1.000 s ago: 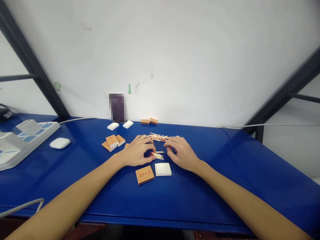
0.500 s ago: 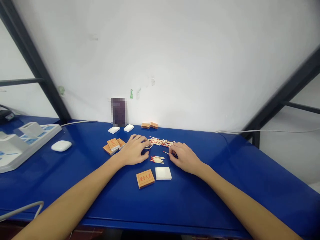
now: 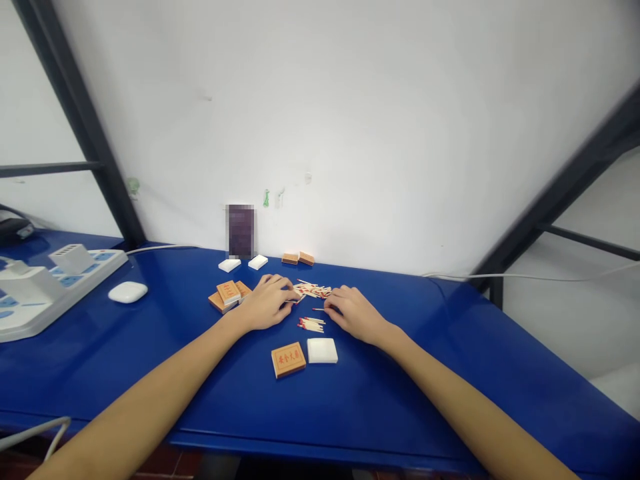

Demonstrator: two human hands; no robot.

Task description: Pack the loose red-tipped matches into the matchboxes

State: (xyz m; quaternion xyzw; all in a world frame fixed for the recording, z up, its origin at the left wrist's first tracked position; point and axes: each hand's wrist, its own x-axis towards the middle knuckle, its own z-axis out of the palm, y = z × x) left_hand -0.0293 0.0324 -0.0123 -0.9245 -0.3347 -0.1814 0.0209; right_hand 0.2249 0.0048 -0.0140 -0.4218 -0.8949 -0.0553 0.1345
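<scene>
A loose pile of red-headed matches [image 3: 313, 290] lies on the blue table between my hands. At the pile's left edge is my left hand [image 3: 265, 303], thumb and fingers drawn together on a match whose end shows at the fingertips. My right hand [image 3: 356, 315], at the right side of the pile, pinches a match [image 3: 319, 309] with its red head pointing left. Nearer to me, a small bundle of matches [image 3: 312, 325] lies with the heads mostly to the left. Below it are an orange matchbox sleeve [image 3: 289, 360] and a white matchbox tray [image 3: 322, 351], side by side.
Several orange matchboxes [image 3: 229, 293] are stacked beside my left wrist. Two white trays [image 3: 258, 262] and two orange boxes [image 3: 290, 259] sit near the wall. A white case [image 3: 128, 292] and a power strip [image 3: 60, 287] with plugs are at left.
My left thumb and fingers have closed together at the pile's edge. My right hand, still pinching its match, has shifted slightly left. The view has tilted and turned a little.
</scene>
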